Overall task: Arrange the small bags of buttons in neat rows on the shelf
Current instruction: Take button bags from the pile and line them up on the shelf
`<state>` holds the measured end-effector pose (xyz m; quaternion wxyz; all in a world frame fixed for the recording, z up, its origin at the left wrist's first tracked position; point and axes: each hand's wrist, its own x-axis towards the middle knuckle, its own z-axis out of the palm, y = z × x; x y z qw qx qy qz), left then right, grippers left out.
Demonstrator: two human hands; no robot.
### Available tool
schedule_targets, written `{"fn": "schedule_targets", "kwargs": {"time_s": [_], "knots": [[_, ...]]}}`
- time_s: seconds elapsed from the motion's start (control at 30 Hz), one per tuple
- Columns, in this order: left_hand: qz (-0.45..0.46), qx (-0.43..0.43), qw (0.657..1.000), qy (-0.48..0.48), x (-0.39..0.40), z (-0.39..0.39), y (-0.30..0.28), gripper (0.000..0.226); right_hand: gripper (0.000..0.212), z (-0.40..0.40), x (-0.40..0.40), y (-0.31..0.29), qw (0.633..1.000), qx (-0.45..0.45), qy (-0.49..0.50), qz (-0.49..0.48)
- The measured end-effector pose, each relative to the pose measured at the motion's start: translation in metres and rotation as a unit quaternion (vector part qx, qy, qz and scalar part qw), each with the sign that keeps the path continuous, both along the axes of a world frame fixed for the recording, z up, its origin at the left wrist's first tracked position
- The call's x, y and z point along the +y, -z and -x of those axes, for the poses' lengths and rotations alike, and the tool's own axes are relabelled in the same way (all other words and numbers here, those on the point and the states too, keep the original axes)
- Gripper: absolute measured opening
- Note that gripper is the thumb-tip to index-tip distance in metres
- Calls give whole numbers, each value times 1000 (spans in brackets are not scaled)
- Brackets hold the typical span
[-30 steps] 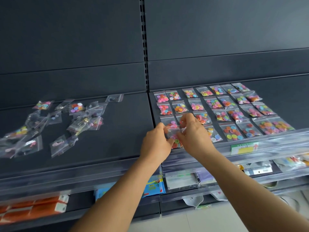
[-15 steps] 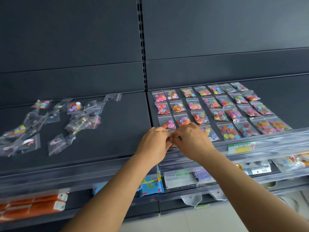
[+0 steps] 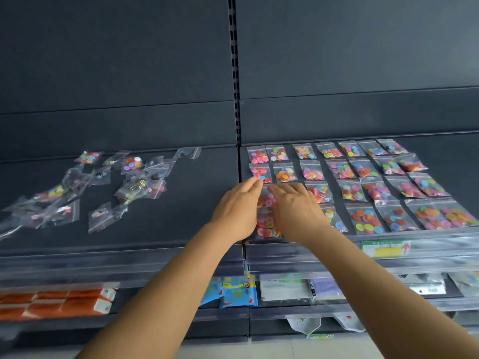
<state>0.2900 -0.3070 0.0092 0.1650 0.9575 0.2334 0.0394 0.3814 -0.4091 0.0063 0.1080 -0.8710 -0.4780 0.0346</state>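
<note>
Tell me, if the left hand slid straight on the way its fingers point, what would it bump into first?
Probably the bag of pink buttons in the second row: the left hand points up and slightly right, fingertips about at its near edge. Contact is unclear.

Shelf layout, head view.
On the shelf (image 3: 181,229) I see bags in rows (image 3: 363,182) on the right half and a loose heap of bags (image 3: 103,185) on the left half. My left hand (image 3: 237,211) and right hand (image 3: 295,211) lie side by side over the rows' left column, near the front edge. Lower shelves sit beneath.
</note>
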Motion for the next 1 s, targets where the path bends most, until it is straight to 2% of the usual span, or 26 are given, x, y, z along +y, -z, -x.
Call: {"fn": "schedule_targets", "kwargs": {"time_s": [0.13,0.37,0.67,1.0], "knots": [[-9,51,999,-7,12,-21,-3,89,70,-14,20,1,999,-16,-8,50],[-15,75,997,-2,23,-39,9,86,68,-32,40,5,993,-37,-32,107],[15,68,998,0,25,-35,8,79,58,-39,42,3,991,-72,-39,104],[52,60,997,0,27,-37,6,80,54,-39,41,-2,995,-55,-35,80]]}}
